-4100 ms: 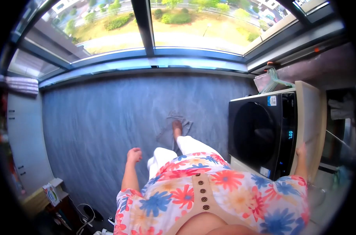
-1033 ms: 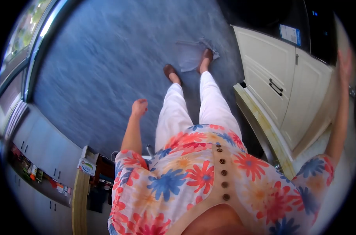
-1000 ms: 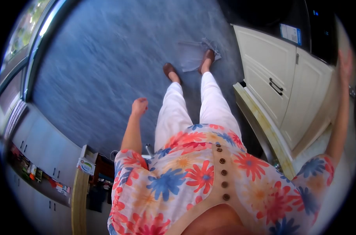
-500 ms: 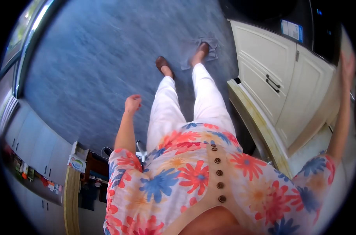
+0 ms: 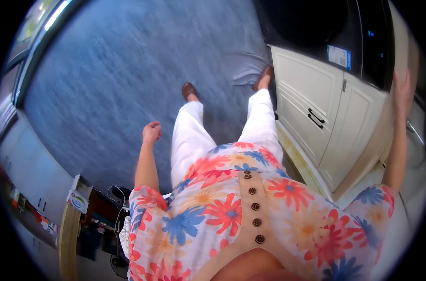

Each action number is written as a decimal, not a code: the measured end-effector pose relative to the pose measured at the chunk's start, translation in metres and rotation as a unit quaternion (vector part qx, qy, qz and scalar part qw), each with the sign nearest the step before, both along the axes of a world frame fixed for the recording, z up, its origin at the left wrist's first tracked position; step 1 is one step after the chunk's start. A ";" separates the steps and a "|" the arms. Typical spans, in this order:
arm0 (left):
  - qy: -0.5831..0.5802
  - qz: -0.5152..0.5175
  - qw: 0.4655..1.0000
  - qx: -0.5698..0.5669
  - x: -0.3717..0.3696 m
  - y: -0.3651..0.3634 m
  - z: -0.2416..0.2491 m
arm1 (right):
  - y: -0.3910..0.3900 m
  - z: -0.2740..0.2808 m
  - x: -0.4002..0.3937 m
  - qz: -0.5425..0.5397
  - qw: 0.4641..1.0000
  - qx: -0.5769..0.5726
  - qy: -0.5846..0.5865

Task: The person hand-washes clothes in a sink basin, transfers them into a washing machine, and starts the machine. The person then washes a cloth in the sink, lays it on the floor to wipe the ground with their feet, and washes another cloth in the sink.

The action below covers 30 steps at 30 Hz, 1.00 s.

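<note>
My left hand (image 5: 151,133) hangs free over the floor beside my left leg, fingers loosely curled and holding nothing. My right hand (image 5: 402,96) is raised and rests with stretched fingers against the side panel (image 5: 399,51) of the tall cabinet. A grey cloth (image 5: 245,65) lies on the floor, its near corner at my right shoe (image 5: 263,78), which is at the foot of the white cabinet. My left shoe (image 5: 189,91) stands apart on the bare blue-grey floor (image 5: 128,61).
Right of my legs are white cabinet doors (image 5: 332,112) with black handles under a dark built-in appliance (image 5: 316,28). A wooden-edged doorway strip (image 5: 297,147) runs beside me. At lower left stand pale cabinets (image 5: 39,159) and a box (image 5: 77,201); a window (image 5: 30,37) is at upper left.
My right foot has moved right with the cloth, close to the cabinet base. My left hand has shifted slightly left and down. My right hand stays at the panel as the view shifts.
</note>
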<state>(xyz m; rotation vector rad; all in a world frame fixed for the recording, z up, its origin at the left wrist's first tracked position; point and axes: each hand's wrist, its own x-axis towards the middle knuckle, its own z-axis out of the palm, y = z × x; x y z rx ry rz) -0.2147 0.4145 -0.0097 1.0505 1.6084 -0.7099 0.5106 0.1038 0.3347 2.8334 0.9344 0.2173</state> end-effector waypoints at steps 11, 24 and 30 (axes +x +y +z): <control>0.004 0.043 0.999 -0.007 -0.008 -0.046 -0.011 | -0.017 -0.022 0.006 0.002 1.000 -0.029 0.001; 0.017 -0.007 1.000 0.015 -0.028 -0.052 -0.011 | -0.029 -0.021 -0.003 -0.027 0.999 0.023 0.038; -0.025 -0.064 0.997 0.024 -0.001 -0.045 -0.041 | -0.023 0.008 0.002 -0.041 0.998 0.029 0.048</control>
